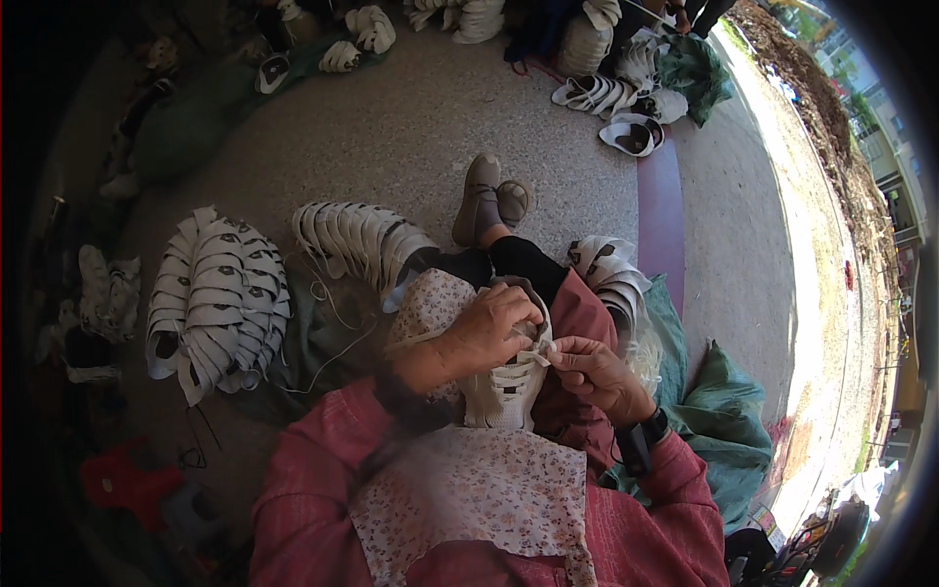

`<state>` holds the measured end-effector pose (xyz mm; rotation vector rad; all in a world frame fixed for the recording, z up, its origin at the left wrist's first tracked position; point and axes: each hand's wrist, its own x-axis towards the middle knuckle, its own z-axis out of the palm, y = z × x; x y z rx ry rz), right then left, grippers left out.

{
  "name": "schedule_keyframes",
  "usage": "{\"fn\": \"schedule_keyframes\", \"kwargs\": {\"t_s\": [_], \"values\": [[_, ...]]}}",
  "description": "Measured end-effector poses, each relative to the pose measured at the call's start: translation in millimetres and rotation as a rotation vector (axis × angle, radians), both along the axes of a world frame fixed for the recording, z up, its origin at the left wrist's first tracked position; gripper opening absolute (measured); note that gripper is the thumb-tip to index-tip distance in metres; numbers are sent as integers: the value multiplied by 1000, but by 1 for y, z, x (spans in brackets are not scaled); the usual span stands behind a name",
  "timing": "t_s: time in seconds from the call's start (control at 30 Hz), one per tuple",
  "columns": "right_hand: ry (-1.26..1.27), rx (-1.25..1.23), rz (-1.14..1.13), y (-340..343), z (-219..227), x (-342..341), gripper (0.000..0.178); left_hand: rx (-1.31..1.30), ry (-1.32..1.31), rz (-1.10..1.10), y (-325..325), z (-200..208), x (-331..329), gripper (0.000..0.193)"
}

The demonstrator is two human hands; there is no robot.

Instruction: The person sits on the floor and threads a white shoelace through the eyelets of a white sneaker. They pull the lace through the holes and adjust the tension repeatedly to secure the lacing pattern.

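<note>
A white shoe upper (505,403) lies across my lap on a floral apron (479,499), its toe end toward me and its dark-lined opening away from me. Pale lacing crosses its front. My left hand (489,331) is closed on the edge of the upper near the opening, fingers curled over it. On the other side, my right hand (599,377) pinches a white lace (546,354) between thumb and forefinger, right at the eyelet row. Its other fingers are folded in.
Nested stacks of white uppers (220,293) lie on the floor at left, with another stack (362,240) by my leg and one (608,274) at right. Green sacks (719,416) lie at right. Loose white cord (328,367) trails at left. More uppers (631,135) lie far off.
</note>
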<state>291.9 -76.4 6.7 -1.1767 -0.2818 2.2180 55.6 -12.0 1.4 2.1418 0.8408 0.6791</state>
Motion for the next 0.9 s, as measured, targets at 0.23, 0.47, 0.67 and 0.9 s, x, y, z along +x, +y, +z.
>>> {"fn": "schedule_keyframes", "kwargs": {"t_s": [0.23,0.47,0.67,0.9], "values": [[436,94,-140,-9,-21,-8,11,-277,-81,-157,19,-12,-7,17],[619,165,-348,-21,-32,-18,11,-208,56,-126,15,-10,-1,22],[352,277,-260,-19,-28,-5,13,-175,118,-89,10,-8,3,17],[-581,735,55,0,5,12,22,-169,93,-130,12,-12,-1,20]]}}
